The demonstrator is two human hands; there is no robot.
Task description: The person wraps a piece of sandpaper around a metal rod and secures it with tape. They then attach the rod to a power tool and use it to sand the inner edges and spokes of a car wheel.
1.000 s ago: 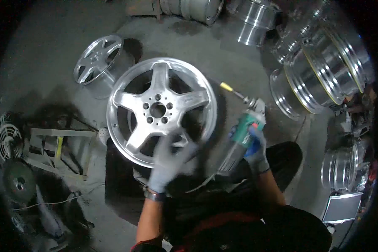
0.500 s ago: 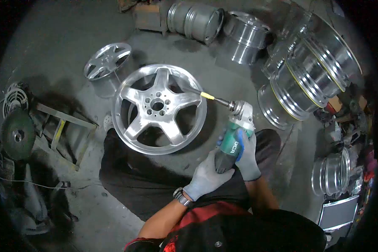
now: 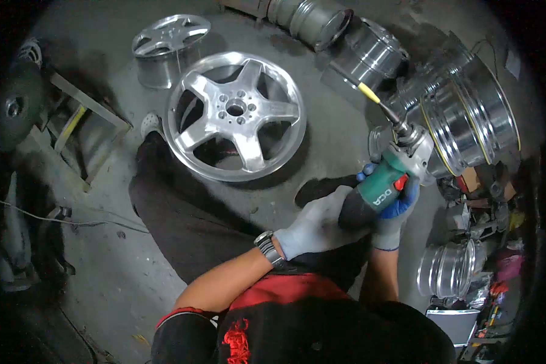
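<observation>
A green and black DCA angle grinder [image 3: 382,185] is held up over my lap, tilted toward the upper right. From its metal head a long thin spindle with a yellow sleeve [image 3: 367,93] points up and left. My gloved left hand [image 3: 318,221] is closed around the dark rear end of the grinder. Wrapped round its body, my gloved right hand [image 3: 400,212] has its fingers by the red switch. A shiny five-spoke alloy wheel [image 3: 249,130] lies face up on the floor, left of the grinder and apart from it.
Another spoked wheel [image 3: 170,37] is behind. Several polished rims [image 3: 461,124] stand and lean at the right, with a smaller rim [image 3: 446,270] nearer me. At the left are a metal frame [image 3: 91,97], a dark disc [image 3: 18,109] and a cable [image 3: 73,222].
Both hands have carried the grinder right, away from the wheel. Its spindle tip was over the wheel's right edge and is now clear of it. The view has shifted too.
</observation>
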